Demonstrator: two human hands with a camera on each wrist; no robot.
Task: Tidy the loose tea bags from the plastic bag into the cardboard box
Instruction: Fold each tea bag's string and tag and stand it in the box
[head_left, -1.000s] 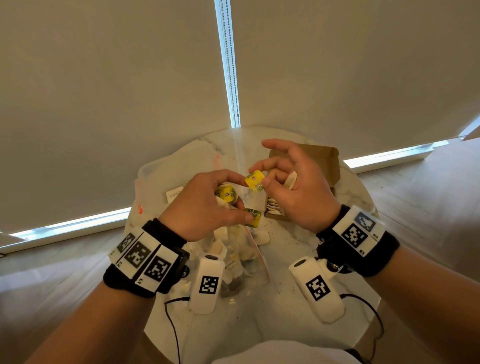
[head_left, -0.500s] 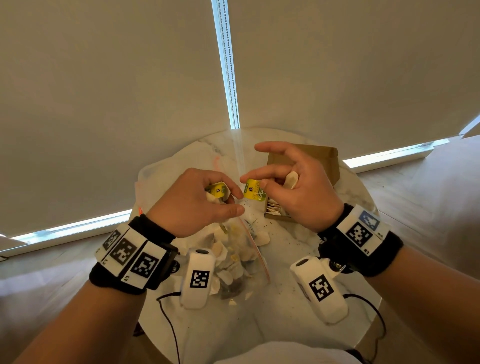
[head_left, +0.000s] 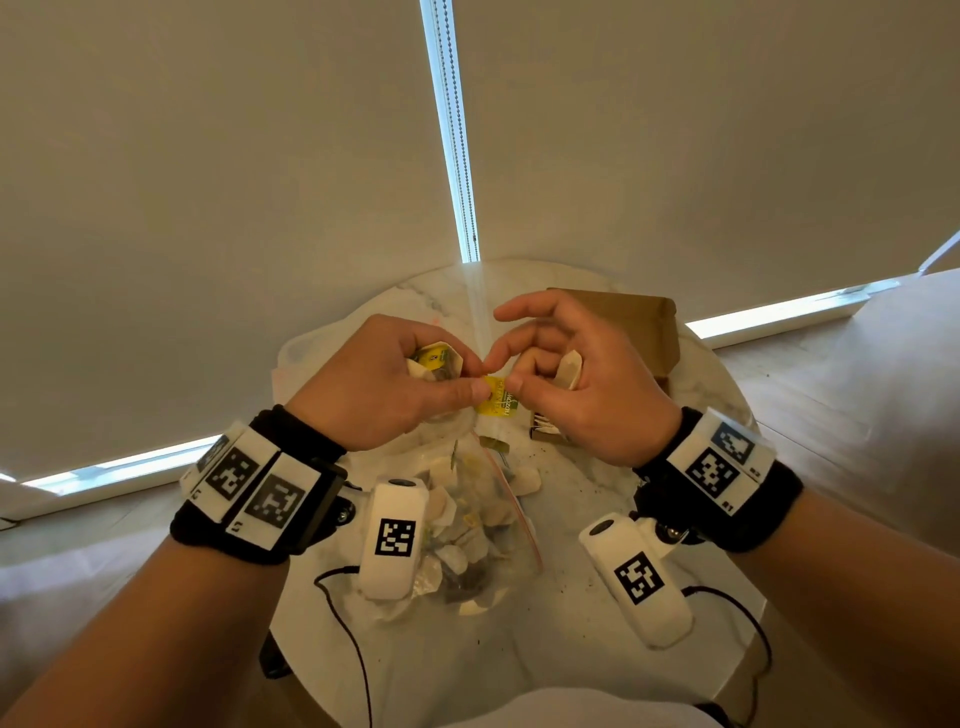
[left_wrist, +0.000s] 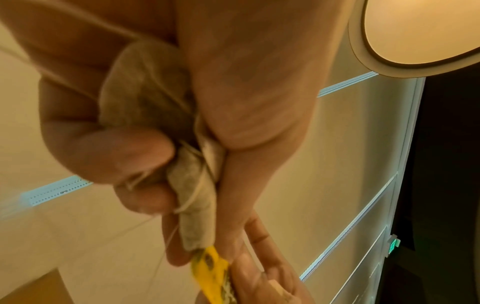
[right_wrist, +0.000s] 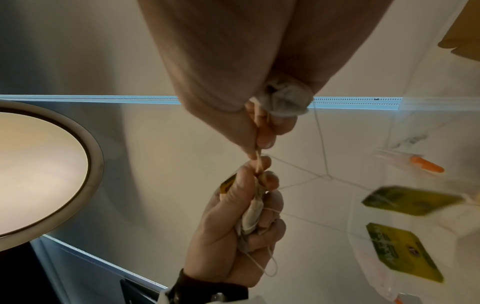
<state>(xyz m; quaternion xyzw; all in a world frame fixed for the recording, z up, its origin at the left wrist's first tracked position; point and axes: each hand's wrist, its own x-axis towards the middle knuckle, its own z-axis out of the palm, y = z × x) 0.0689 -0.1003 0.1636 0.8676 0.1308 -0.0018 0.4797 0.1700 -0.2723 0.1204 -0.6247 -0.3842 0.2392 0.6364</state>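
Both hands hover over the round marble table (head_left: 597, 519), fingertips meeting. My left hand (head_left: 465, 376) grips a small bunch of tea bags (left_wrist: 150, 102) with a yellow tag (head_left: 435, 357) on top. My right hand (head_left: 511, 376) curls its lower fingers round one tea bag (head_left: 569, 369), and its thumb and forefinger pinch another yellow tag (head_left: 498, 402), which the left thumb also touches. Thin strings (right_wrist: 306, 181) run tangled between the hands. The clear plastic bag (head_left: 467, 525), with several tea bags inside, lies below. The brown cardboard box (head_left: 639, 332) stands behind the right hand.
Two more yellow-green tags (right_wrist: 410, 199) hang in the plastic bag's clear film, as the right wrist view shows. An orange piece (right_wrist: 426, 164) lies on the tabletop. Tea crumbs dot the table (head_left: 582, 499) beside the bag. Closed grey blinds (head_left: 208, 208) stand right behind the table.
The hands have come together until their fingertips meet. The yellow tag in my right hand has come down to the left thumb.
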